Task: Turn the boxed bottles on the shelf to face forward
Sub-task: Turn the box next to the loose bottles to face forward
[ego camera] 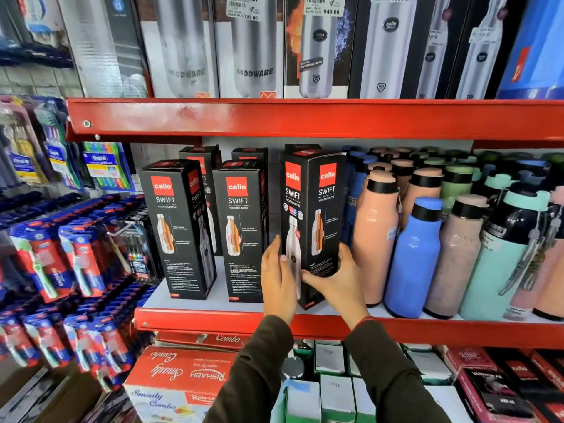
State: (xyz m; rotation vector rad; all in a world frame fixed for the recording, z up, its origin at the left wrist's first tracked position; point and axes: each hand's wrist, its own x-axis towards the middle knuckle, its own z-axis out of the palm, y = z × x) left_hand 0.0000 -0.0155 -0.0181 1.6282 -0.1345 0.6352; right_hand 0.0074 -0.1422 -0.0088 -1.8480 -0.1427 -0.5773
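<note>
Three black Cello Swift bottle boxes stand in the front row of the middle shelf (213, 319). The left box (177, 227) and the middle box (241, 230) show their front panels, the left one slightly angled. The right box (311, 215) stands corner-on, two panels showing. My left hand (279, 282) presses its lower left side and my right hand (338, 279) wraps its lower right front, so both hands grip it. More black boxes (198, 160) stand behind the front row.
Loose pink (375, 236), blue (412, 257) and mint bottles crowd the shelf right of the boxes. Toothbrush packs (76, 257) hang at the left. Larger flask boxes (253, 47) fill the shelf above, and cartons (177, 380) sit below.
</note>
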